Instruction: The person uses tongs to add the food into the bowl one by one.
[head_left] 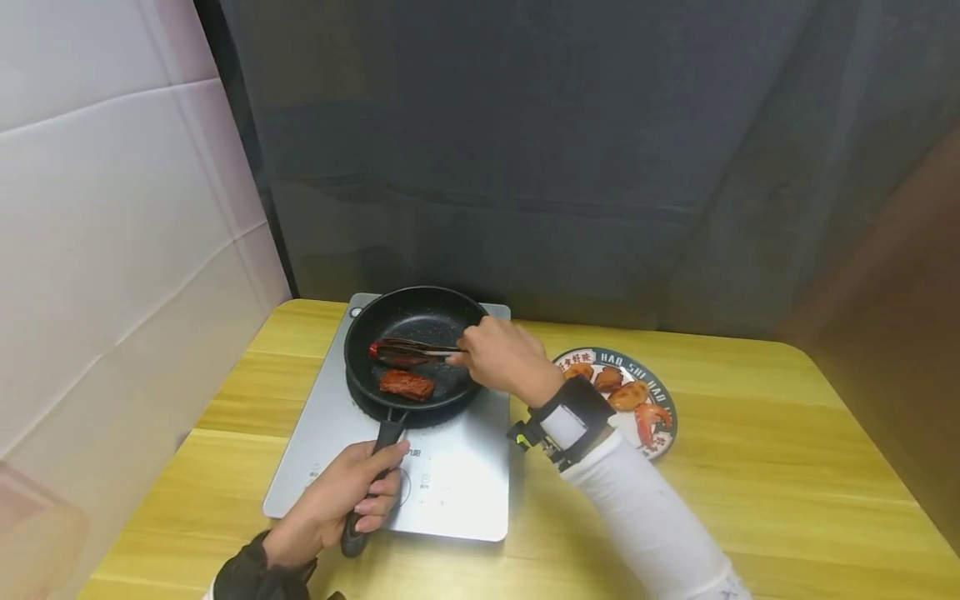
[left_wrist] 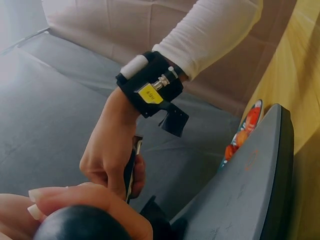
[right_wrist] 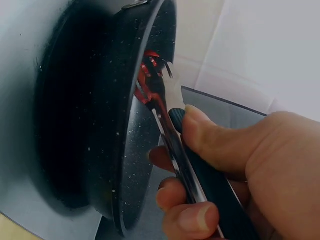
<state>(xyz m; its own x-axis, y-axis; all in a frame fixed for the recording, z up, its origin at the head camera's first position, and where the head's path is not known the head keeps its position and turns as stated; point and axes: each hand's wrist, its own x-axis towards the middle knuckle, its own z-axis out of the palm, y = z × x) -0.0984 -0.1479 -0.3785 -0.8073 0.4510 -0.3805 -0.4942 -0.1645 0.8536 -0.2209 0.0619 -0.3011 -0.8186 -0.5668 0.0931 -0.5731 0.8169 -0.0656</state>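
Note:
My left hand (head_left: 352,492) is curled round the black handle (head_left: 388,437) of a frying pan (head_left: 431,310). A reddish-brown slab of meat (head_left: 406,385) lies in the pan near the handle side. Metal tongs (right_wrist: 175,145) with dark grips are in my right hand (head_left: 502,354), thumb on one arm and fingers round the other. The tong heads sit low inside the pan, just beyond the meat slab, around a red piece of food (right_wrist: 145,82) that they partly hide. In the left wrist view, the right hand (left_wrist: 112,150) shows above the pan.
The pan sits on a silver induction cooktop (head_left: 457,500) on a wooden table (head_left: 750,433). Right of it, partly behind my right wrist, a round patterned plate (head_left: 663,400) carries several pieces of cooked-looking food. A dark curtain (head_left: 525,167) hangs behind, a pale one (head_left: 112,208) at left.

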